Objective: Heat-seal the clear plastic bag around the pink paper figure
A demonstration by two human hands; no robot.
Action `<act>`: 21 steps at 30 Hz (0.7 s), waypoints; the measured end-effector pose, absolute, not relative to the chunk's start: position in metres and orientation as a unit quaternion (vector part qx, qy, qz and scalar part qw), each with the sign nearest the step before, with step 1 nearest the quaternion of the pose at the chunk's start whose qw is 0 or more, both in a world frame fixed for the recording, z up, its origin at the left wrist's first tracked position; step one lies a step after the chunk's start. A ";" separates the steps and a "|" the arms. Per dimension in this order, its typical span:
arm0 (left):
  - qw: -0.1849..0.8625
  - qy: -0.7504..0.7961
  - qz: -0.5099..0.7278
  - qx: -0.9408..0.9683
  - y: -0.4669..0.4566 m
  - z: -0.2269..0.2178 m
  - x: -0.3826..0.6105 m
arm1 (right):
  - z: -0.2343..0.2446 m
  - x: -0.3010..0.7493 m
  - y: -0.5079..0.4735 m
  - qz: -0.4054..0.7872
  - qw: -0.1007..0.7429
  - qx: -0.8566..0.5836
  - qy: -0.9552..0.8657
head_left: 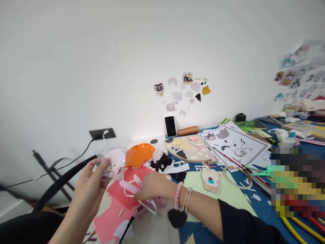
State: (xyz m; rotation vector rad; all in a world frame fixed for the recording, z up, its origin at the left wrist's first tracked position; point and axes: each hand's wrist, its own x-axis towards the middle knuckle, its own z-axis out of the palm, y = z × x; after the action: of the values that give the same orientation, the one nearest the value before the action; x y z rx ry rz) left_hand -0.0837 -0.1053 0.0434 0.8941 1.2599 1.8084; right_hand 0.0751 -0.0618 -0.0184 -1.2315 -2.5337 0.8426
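The clear plastic pouch with a pink and white cartoon animal on it [112, 165] is up in the air, over the left edge of the messy blue craft table [264, 210]. The left hand [89, 189] grips it from below, with the thumb on the front and the fingers behind. At about four o'clock from the pouch, the right hand [152, 188] is closed around a pink glue gun [138, 196] with a white loop on it. The gun lies low over a torn pink paper sheet [114, 210]. The right wrist wears a pink bead bracelet [177, 196].

At two o'clock from the pouch sits a wavy orange plastic dish [139, 155]. Farther right, at three o'clock, lie a small bear sticker in a clear sleeve [210, 179] and a round tape ring [237, 177]. A black phone [170, 126] leans on the white wall at one o'clock.
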 end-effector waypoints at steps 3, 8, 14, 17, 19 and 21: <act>0.373 0.497 0.707 0.338 -0.106 0.033 -0.087 | -0.021 0.069 -0.061 0.262 0.107 -0.406 -0.869; 0.415 0.504 0.677 0.342 -0.098 0.022 -0.060 | -0.020 0.100 -0.062 0.244 0.169 -0.423 -0.856; 0.497 0.500 0.601 0.376 -0.098 0.002 0.003 | -0.025 0.184 -0.072 0.304 0.224 -0.439 -0.815; 0.519 0.508 0.567 0.388 -0.103 -0.016 0.026 | -0.035 0.215 -0.077 0.393 0.249 -0.428 -0.775; 0.522 0.525 0.545 0.393 -0.105 -0.029 0.034 | -0.042 0.226 -0.078 0.444 0.292 -0.415 -0.738; 0.530 0.539 0.524 0.393 -0.106 -0.039 0.038 | -0.047 0.230 -0.079 0.462 0.348 -0.400 -0.711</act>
State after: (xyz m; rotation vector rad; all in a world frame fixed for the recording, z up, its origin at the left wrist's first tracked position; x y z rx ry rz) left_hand 0.0381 -0.1060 -0.0387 0.9379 1.2880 1.2508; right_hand 0.2300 -0.0786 -0.0472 -1.0379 -1.8430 1.1970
